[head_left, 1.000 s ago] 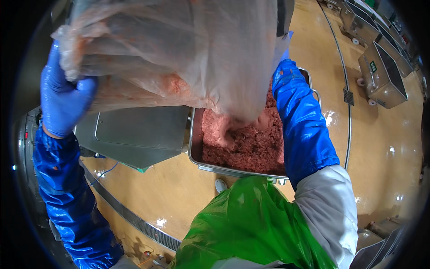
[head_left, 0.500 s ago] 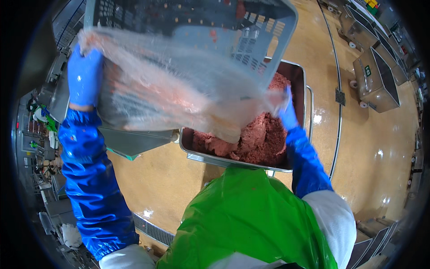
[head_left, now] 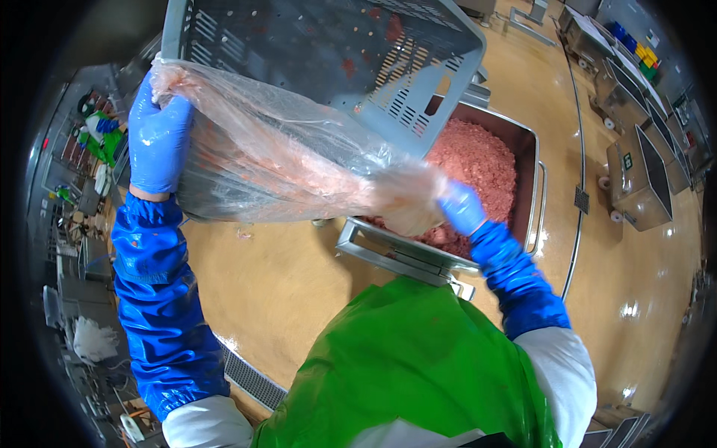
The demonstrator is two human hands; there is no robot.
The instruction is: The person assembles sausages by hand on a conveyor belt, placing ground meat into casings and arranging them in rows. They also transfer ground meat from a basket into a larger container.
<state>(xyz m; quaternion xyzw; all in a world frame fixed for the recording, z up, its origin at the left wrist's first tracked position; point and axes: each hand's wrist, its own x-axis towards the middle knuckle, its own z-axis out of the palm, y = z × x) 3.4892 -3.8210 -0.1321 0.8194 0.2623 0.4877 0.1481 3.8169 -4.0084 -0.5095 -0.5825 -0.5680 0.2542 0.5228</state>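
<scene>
A tan glossy floor (head_left: 284, 291) fills most of the view, its far edges bending and darkening toward the rim, so the machines at the left and the steel carts (head_left: 635, 179) at the right are hard to read. A green apron (head_left: 418, 366) covers the person's front and hides the floor below it. A grey slotted crate (head_left: 328, 52) is tipped up high, cut off by the top edge. A clear plastic liner bag (head_left: 284, 172), smeared pink inside, hangs out of the crate and sags toward the steel tub (head_left: 523, 142), whose near left corner it covers. The tub holds pink ground meat (head_left: 478, 164); how deep it lies cannot be told. Blue sleeves (head_left: 160, 313) cover both forearms. The left hand (head_left: 158, 142), in a blue glove, is closed around the bunched upper end of the bag against the crate's edge. The right hand (head_left: 461, 207), also gloved in blue, grips the bag's lower end over the tub; its fingers are partly veiled by the film, so their exact hold is unclear.
</scene>
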